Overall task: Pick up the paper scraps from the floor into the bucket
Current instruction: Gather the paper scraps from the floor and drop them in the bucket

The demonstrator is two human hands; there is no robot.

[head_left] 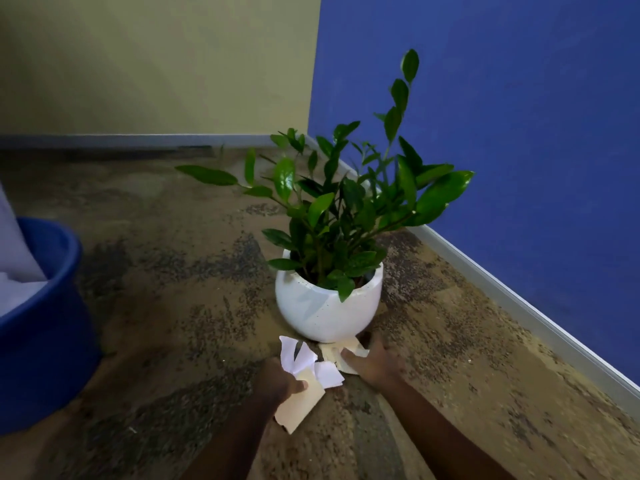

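The left hand (282, 379) grips a bundle of paper scraps (304, 362) - several white pieces fanned out above the thumb and 1 longer cream strip hanging down toward the wrist - held just above the carpet (173, 306).

The right hand (377, 363) is low on the floor beside it, over the last cream scrap (332, 355) in sight. That scrap lies flat at the foot of the white plant pot (325, 306), touching or nearly touching its base, with its long side running from the pot back toward the person. The right thumb lies across the paper and the fingers reach on toward the pot. The hand is blurred, so whether it has pinched the scrap or only presses on it cannot be told.

The right hand is plainly the nearer one to this scrap, which sits just to its inner, thumb side. The pot blocks any approach from beyond, so the scrap will probably have to be drawn back toward the person.

The blue bucket (52, 341) stands well apart to the left, on the left hand's side - both hands would have to swing that way to empty out.
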